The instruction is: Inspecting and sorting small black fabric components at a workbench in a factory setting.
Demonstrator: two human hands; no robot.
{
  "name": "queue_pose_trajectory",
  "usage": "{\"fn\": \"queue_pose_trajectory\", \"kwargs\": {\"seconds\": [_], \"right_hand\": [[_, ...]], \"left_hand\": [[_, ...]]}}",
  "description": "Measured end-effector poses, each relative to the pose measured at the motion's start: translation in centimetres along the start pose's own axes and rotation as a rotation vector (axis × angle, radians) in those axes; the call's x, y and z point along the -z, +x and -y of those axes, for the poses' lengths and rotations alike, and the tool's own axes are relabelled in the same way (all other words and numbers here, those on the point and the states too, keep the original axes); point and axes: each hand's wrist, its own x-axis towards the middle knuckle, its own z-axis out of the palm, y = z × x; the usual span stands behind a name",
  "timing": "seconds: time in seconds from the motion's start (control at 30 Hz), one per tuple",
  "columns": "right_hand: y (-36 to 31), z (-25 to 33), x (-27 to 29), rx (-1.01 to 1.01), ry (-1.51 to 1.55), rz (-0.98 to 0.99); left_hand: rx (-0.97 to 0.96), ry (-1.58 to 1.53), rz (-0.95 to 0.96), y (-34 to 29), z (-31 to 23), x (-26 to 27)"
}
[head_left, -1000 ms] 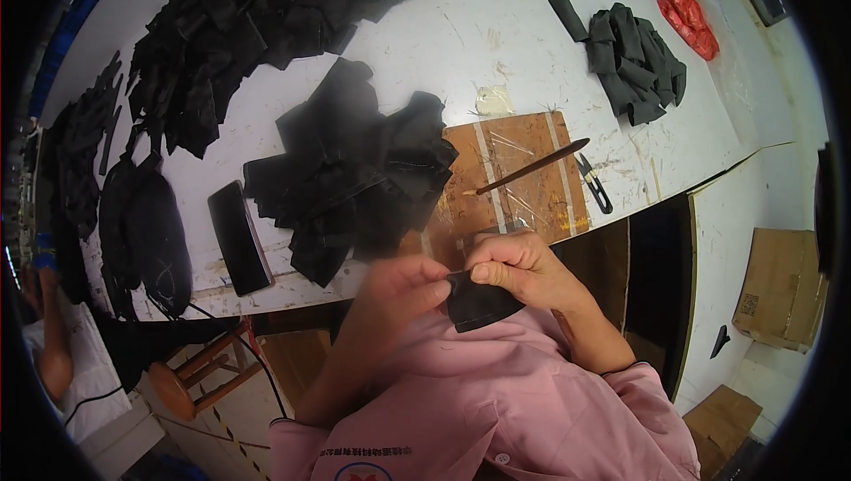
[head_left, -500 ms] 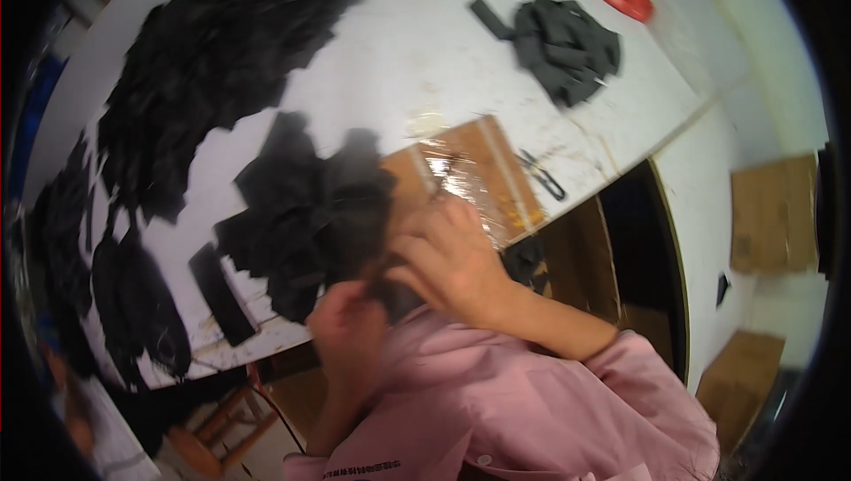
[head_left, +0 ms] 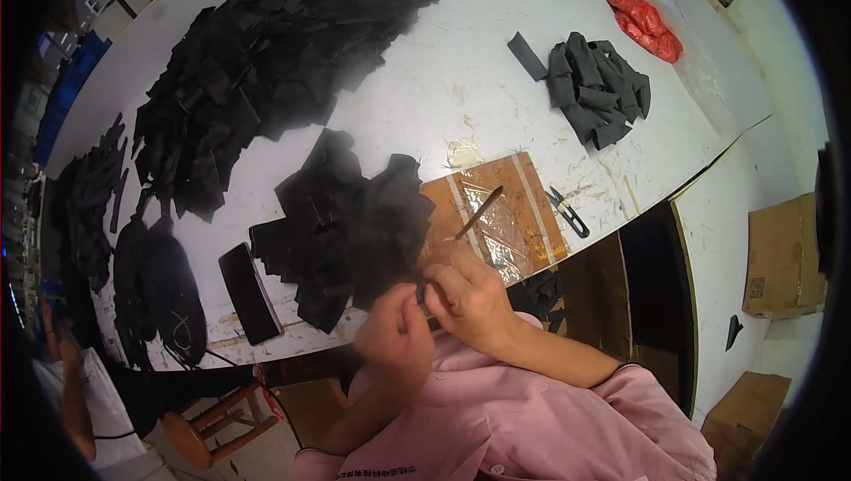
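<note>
My left hand (head_left: 397, 337) is closed in a pinch at the table's front edge. My right hand (head_left: 472, 297) meets it there, its fingers bent and pressed together. Between the fingertips of both hands shows a small black fabric piece (head_left: 422, 291), mostly hidden by the fingers. Just beyond them, a loose heap of black fabric pieces (head_left: 341, 224) lies on the table. Beside the heap is a brown board (head_left: 523, 188) with clear tape across it. On the board rests a slim dark pointed tool (head_left: 483, 210), apart from my right hand.
Thread snips (head_left: 569, 213) lie right of the board. A phone (head_left: 250, 293) is at the left front. A large black fabric pile (head_left: 266, 64) covers the far left; a dark grey strip pile (head_left: 596, 89) and red plastic bag (head_left: 645, 25) are far right. A wooden stool (head_left: 188, 439) stands below.
The view has shifted, so the table appears lower and further right. My hands have come closer together, and their fingertips now meet on the black fabric piece.
</note>
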Motion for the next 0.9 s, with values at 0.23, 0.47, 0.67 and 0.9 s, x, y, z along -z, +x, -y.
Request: {"fn": "queue_pose_trajectory", "kwargs": {"seconds": [0.23, 0.47, 0.67, 0.9], "right_hand": [[-0.3, -0.4, 0.4, -0.209, 0.251, 0.065], [-0.5, -0.3, 0.8, -0.071, 0.146, -0.062], [-0.4, 0.6, 0.6, 0.031, 0.026, -0.076], [-0.6, 0.3, 0.5, -0.013, -0.048, -0.111]], "left_hand": [[0.875, -1.238, 0.286, 2.1, 1.8, 1.1], [0.583, -0.686, 0.324, 2.5, -0.3, 0.7], [0.039, -0.085, 0.037, 0.9, 1.4, -0.8], [0.445, -0.586, 0.172, 1.3, 0.5, 0.3]]}}
